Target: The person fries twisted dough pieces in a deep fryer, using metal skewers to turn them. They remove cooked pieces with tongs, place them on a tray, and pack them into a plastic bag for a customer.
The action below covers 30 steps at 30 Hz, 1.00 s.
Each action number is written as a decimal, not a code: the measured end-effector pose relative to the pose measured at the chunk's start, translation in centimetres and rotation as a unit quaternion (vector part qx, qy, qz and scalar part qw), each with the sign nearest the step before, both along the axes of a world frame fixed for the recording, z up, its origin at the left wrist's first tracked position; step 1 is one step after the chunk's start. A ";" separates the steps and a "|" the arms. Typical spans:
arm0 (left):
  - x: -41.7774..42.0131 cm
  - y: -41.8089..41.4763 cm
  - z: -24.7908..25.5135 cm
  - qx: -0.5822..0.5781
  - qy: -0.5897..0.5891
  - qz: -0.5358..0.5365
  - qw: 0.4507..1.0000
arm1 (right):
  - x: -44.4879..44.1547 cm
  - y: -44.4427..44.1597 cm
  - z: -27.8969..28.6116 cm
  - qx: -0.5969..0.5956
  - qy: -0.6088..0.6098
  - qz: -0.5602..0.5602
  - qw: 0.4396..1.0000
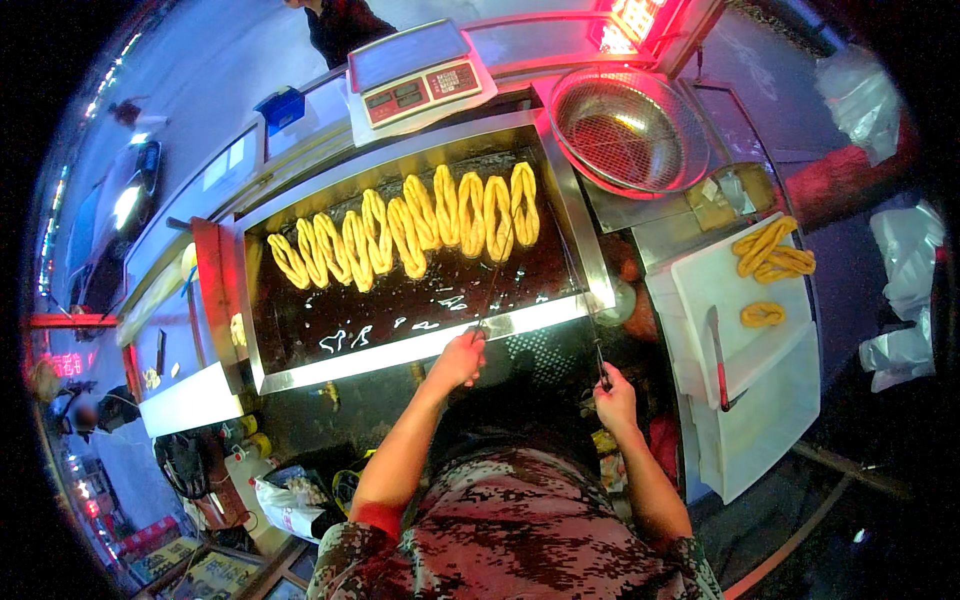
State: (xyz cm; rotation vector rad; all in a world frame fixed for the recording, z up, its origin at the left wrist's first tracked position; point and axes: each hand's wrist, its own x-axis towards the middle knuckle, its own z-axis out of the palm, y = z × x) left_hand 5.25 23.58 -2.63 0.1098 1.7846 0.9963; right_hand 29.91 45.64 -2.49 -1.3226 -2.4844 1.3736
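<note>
In a rectangular metal fryer (600,289) of dark oil, several golden loops of twisted dough (406,238) float side by side in a slanting row. At the fryer's front rim, my left hand (459,361) grips a thin metal rod (491,294) that reaches over the oil towards the right end of the row. Whether its tip touches a loop is too fine to tell. My right hand (618,401) grips a second thin rod (599,354) by its dark handle, near the fryer's front right corner. That rod slants up over the right rim.
A wire mesh basket (630,127) in a metal bowl stands behind the fryer's right corner. White trays (765,390) at right hold dough loops (772,251) and a red-handled knife (720,360). A digital scale (412,67) sits behind the fryer. A person (341,30) is beyond it.
</note>
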 end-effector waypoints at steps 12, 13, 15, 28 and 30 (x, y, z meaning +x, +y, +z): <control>2.0 -6.0 1.8 -0.138 0.275 -0.103 0.946 | -2.0 0.4 -1.0 -0.034 0.000 0.060 0.998; 2.2 -6.3 1.4 -0.161 0.330 -0.137 0.920 | -2.4 0.4 -1.0 -0.023 -0.010 0.062 0.998; 2.2 -6.3 0.3 -0.128 0.342 -0.150 0.919 | -2.5 0.5 -1.3 -0.010 -0.014 0.064 0.998; -1.8 -7.3 4.4 -0.053 -0.013 0.092 0.994 | -1.2 -1.4 0.2 -0.064 0.003 0.090 0.994; -1.3 -8.3 3.7 -0.096 0.167 -0.003 0.981 | -1.7 -2.1 0.3 -0.083 -0.014 0.099 0.992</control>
